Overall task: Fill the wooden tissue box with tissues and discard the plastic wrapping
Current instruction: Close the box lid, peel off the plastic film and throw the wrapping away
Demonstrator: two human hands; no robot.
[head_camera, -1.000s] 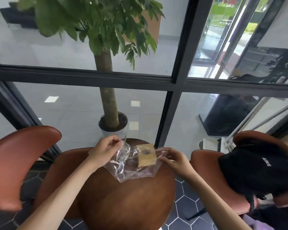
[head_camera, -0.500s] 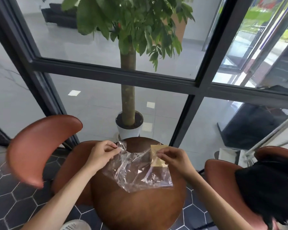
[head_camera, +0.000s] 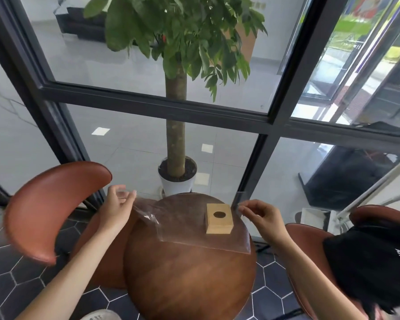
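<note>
A small wooden tissue box with a round hole in its top stands on the far right part of the round wooden table. A sheet of clear plastic wrapping is stretched flat above the table, in front of the box, so the box shows through it. My left hand pinches the wrapping's upper left corner. My right hand pinches its upper right corner, just right of the box. No tissues are visible.
Brown leather chairs stand at the left and right, the right one bearing a black bag. Behind the table a glass wall with dark frames rises, with a potted tree beyond it.
My hands have moved apart and pulled the crumpled plastic wrapping out into a flat sheet. The view has shifted to the left and the box now shows plainly through the plastic.
</note>
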